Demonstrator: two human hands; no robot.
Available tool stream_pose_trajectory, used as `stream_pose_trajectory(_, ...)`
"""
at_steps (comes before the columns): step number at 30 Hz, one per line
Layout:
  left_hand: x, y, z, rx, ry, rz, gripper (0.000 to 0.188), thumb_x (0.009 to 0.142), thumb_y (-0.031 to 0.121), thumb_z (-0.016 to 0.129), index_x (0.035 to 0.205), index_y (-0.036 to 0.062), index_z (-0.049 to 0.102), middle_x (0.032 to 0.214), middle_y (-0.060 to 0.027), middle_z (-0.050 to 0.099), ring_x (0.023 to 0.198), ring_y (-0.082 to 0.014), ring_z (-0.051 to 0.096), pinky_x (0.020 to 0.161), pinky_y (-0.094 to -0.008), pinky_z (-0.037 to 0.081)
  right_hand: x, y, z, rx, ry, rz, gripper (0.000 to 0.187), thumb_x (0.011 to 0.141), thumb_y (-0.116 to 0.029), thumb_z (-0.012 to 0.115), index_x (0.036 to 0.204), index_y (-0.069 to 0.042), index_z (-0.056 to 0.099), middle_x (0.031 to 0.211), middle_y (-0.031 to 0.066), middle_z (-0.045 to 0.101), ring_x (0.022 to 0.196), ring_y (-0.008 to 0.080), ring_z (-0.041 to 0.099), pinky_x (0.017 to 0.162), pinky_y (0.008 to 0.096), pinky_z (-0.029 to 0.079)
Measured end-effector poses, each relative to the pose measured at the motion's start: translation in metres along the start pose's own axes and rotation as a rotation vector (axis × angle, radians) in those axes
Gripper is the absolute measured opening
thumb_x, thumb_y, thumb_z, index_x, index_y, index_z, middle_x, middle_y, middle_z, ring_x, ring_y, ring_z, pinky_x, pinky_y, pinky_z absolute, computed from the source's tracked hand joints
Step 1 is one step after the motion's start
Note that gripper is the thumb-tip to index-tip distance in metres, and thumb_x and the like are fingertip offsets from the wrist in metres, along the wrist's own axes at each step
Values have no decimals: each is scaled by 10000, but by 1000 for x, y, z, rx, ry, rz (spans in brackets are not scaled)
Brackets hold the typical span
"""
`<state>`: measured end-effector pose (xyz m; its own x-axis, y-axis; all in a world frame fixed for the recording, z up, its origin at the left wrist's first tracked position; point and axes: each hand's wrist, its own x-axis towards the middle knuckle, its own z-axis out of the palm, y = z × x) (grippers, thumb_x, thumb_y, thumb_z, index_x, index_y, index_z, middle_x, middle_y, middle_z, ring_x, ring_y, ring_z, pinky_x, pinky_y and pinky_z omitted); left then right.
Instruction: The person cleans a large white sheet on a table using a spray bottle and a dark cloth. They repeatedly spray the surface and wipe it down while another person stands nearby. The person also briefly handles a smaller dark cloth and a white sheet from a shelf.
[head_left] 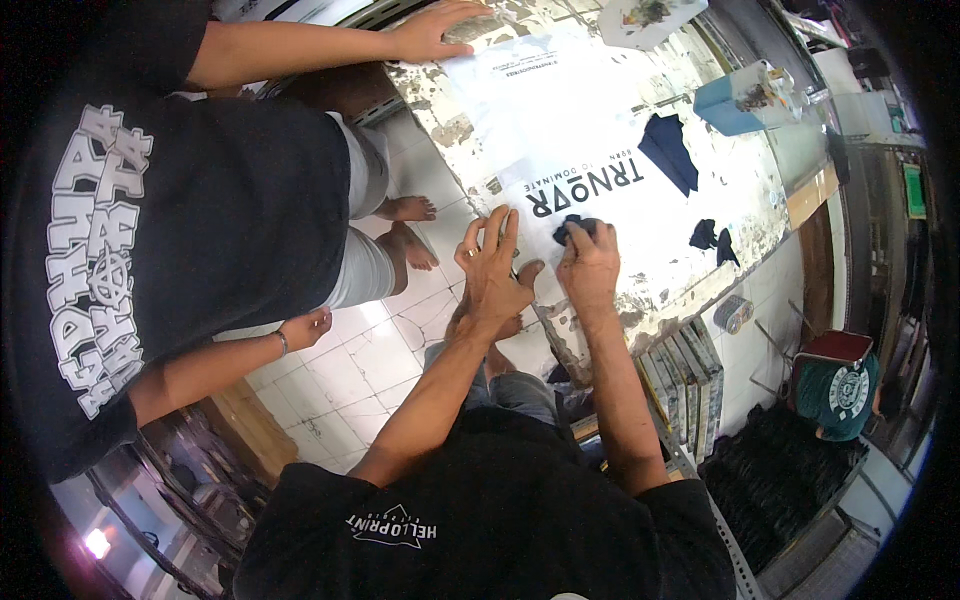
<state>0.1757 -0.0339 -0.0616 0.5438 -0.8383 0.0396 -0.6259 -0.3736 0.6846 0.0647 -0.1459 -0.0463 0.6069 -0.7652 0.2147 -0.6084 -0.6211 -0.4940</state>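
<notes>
A white sheet (560,110) with large black lettering lies flat on a worn, paint-spotted table (745,195). My right hand (590,262) grips a bunched dark cloth (570,230) and presses it on the sheet, just below the lettering. At the sheet's left edge, my left hand (488,270) rests with its fingers stretched out and a ring on one of them; it holds nothing that I can see. A larger navy cloth piece (668,152) lies right of the lettering. Small dark cloth scraps (712,240) lie nearer the table's right corner.
Another person in a black shirt (230,200) stands at my left, one hand (435,32) on the sheet's far corner. Blue-and-clear containers (745,97) stand at the table's far right. Flat frames (682,375) lean below the near edge; a stool (838,350) stands at right.
</notes>
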Motion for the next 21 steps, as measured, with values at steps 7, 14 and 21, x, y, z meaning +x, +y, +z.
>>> stream_pose_trajectory(7,-2,-1,-2,59,-8,15,855,727,297,816,1477,56,482,1550,-104,408,1389,-340,334,1046,-548,235,3,-4,9,-60,14,12,244,765,-48,703,1008,-36,722,949,182,619,874,370,614,740,467,537)
stream_pose_trajectory(14,-2,-8,5,103,79,53,831,774,401,784,1470,50,493,1544,-104,427,1395,-330,333,1038,-549,223,0,-29,11,-43,-79,-42,204,793,-37,690,992,-25,734,927,191,646,882,369,628,771,461,542)
stream_pose_trajectory(21,-2,-2,1,62,15,17,807,792,402,768,1462,45,495,1535,-107,433,1387,-323,346,1027,-547,227,8,-3,9,-36,21,97,254,770,-47,704,1020,-51,749,927,187,650,880,367,634,765,448,546)
